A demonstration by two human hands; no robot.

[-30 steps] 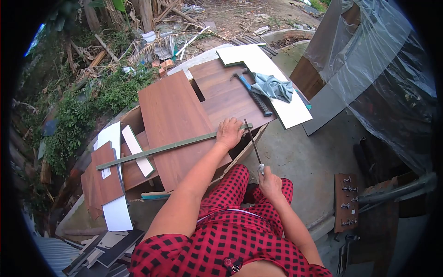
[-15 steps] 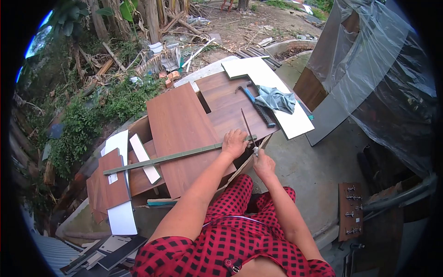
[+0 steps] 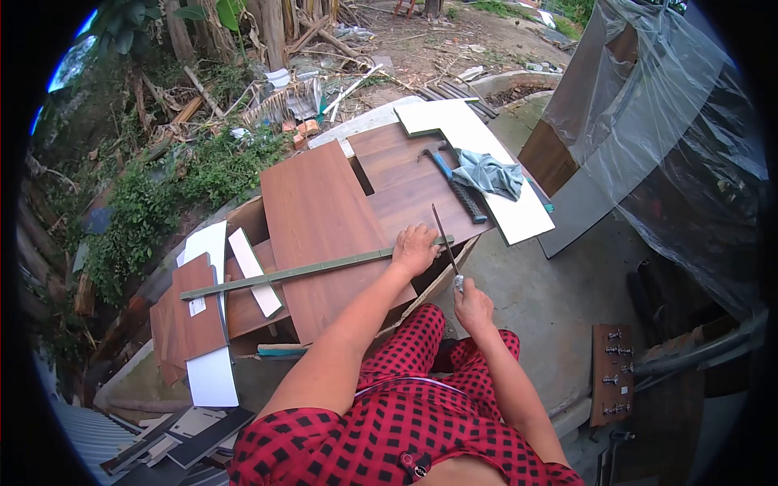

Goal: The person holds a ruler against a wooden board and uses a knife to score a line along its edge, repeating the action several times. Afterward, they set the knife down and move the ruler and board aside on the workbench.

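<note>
My left hand [image 3: 416, 249] grips a long green strip [image 3: 324, 266] near its right end, pressing it on the brown boards [image 3: 320, 202]. The strip lies slantwise over the boards and across a narrow white piece [image 3: 255, 271]. My right hand [image 3: 473, 306] is closed round the pale handle of a thin, long blade [image 3: 445, 235], which points up and away, beside the strip's right end. Beyond the hands a hammer [image 3: 455, 186] with a blue and black handle rests on the brown boards, next to a grey-blue cloth [image 3: 489, 174] on a white board [image 3: 519, 212].
Plastic sheeting [image 3: 656, 138] hangs over tall panels at the right. A brown board with metal fittings [image 3: 612, 375] is on the lower right. Offcuts [image 3: 186, 437] lie at the lower left. Plants [image 3: 138, 235] and debris are beyond the boards.
My right hand has moved slightly right and down with the blade. The view has shifted a little. My left hand stays on the strip.
</note>
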